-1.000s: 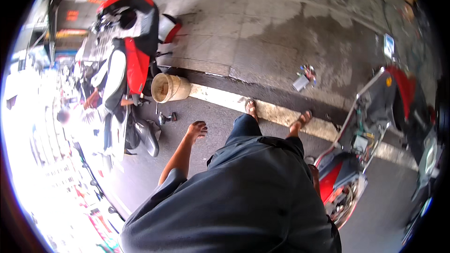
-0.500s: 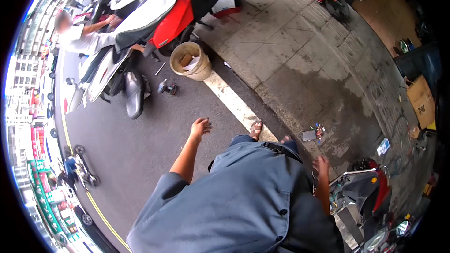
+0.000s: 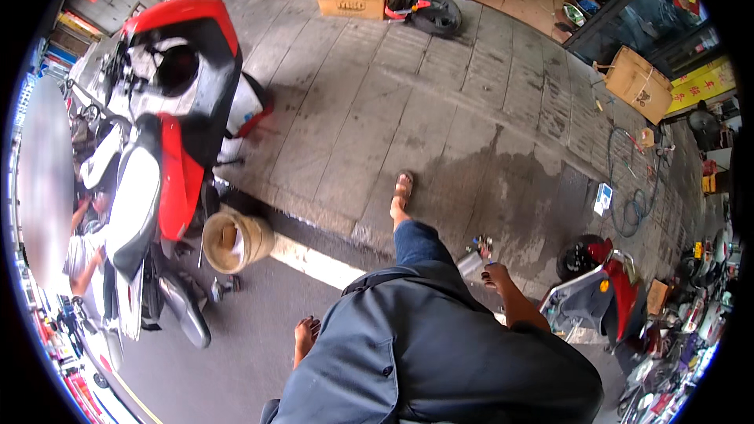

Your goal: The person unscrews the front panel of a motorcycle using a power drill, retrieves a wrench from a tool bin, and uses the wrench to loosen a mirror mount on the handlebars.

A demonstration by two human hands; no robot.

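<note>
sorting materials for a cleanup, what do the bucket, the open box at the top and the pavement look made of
Bucket: probably plastic, dull and stained, judging by its smooth off-white wall.
Box: cardboard, matte brown, with thin folded flaps.
Pavement: concrete or stone, rough matte grey slabs with visible joints; the look leaves open which.

Scooter (image 3: 179,173) red/blk/wht, bucket (image 3: 256,240) cream, shirt (image 3: 455,353) dk grey, sm. box (image 3: 470,265) grey.

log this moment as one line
left hand: nothing visible held, above road | right hand: nothing visible held, near grey object in view | foot: on pavement | bucket: beside scooter
</note>
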